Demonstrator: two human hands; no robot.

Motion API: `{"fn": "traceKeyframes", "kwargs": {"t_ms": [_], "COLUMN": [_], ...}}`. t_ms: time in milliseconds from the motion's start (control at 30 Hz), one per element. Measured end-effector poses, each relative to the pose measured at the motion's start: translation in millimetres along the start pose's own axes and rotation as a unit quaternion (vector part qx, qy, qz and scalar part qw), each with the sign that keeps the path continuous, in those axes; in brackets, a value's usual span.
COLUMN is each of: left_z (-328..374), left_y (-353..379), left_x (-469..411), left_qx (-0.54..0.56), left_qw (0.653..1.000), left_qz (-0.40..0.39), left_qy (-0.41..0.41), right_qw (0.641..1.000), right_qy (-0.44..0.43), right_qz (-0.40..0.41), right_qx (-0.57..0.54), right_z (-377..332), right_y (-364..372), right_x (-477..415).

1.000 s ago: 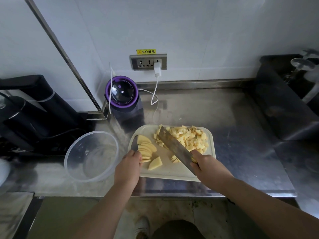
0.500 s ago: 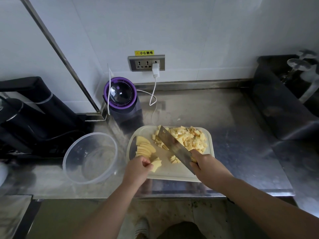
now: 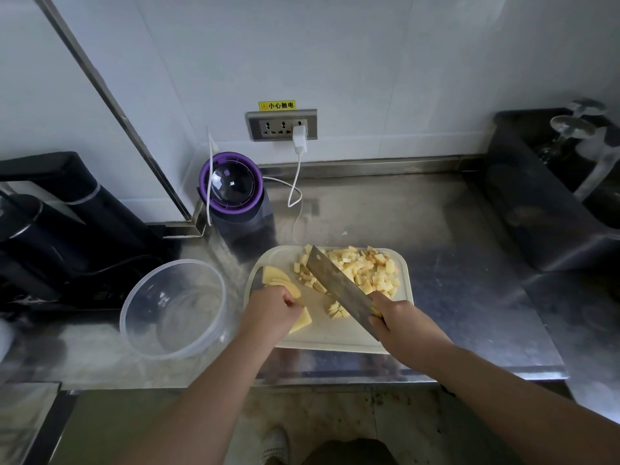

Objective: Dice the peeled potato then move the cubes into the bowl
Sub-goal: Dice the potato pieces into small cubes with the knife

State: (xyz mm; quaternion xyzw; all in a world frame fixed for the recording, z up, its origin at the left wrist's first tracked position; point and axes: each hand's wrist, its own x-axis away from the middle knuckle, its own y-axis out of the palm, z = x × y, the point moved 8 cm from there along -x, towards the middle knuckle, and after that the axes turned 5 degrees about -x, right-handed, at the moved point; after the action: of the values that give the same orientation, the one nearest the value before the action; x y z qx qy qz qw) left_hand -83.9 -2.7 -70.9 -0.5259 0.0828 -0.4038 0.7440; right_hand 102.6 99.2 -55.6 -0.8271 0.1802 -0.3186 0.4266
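The left hand (image 3: 271,308) reaches onto the left part of the white plastic cutting board (image 3: 335,333), knuckles up. Its fingers are curled together, holding a fan of pale yellow potato slices (image 3: 276,278). The right hand (image 3: 399,318), at the board's near right edge, is wrapped tight round the handle of a broad steel cleaver (image 3: 339,290), whose blade slants across the board's middle. Small yellow potato cubes (image 3: 365,270) lie heaped on the board's far right part. A clear round plastic bowl (image 3: 174,261) stands just left of the board.

Reading 小心触电 on a yellow sticker (image 3: 277,105), sitting just above the wall socket (image 3: 282,125), well beyond the left hand (image 3: 271,310).
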Motion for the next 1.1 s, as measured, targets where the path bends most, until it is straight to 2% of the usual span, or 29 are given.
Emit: {"fn": "traceKeyframes", "kwargs": {"t_ms": [67, 133, 200, 233, 300, 367, 500, 600, 767, 867, 1000, 1100], "left_z": [-2, -6, -10, -12, -10, -4, 7, 11, 14, 18, 31, 44], "left_y": [14, 27, 33, 31, 24, 25, 31, 31, 43, 48, 45, 38], "left_x": [-7, -12, -13, -14, -14, -10, -4, -7, -15, -16, -10, 5], "left_qx": [0.016, 0.082, 0.146, 0.136, -0.015, -0.150, -0.238, -0.264, -0.257, -0.264, -0.273, -0.256], "left_qw": [0.998, 0.990, 0.979, 0.983, 0.997, 0.986, 0.967, 0.959, 0.952, 0.947, 0.941, 0.936], "left_qz": [-0.048, -0.096, -0.113, -0.100, -0.069, -0.069, -0.063, -0.058, -0.144, -0.156, -0.122, -0.045], "left_qy": [-0.031, -0.066, -0.084, -0.079, -0.029, 0.026, 0.067, 0.082, 0.083, 0.101, 0.158, 0.236], "right_qw": [1.000, 1.000, 1.000, 1.000, 1.000, 1.000, 1.000, 1.000, 1.000, 1.000, 1.000, 1.000], "right_qy": [-0.004, -0.006, -0.005, -0.003, 0.002, 0.005, 0.008, 0.007, 0.000, 0.001, 0.000, 0.007], "right_qz": [0.000, -0.001, -0.001, -0.001, -0.004, -0.009, -0.015, -0.011, -0.007, -0.004, 0.000, -0.005], "right_qx": [0.001, 0.000, -0.001, -0.002, -0.005, -0.007, -0.008, -0.004, -0.002, -0.005, -0.010, -0.011], "right_z": [-3, -4, -3, -1, 2, 5, 6, 6, 4, 4, 5, 6], "right_y": [1, 1, 1, 1, 2, 3, 5, 6, 8, 8, 5, 6], "right_x": [-1, 0, 1, 1, 2, 3, 4, 2, 3, 4, 7, 8]}}
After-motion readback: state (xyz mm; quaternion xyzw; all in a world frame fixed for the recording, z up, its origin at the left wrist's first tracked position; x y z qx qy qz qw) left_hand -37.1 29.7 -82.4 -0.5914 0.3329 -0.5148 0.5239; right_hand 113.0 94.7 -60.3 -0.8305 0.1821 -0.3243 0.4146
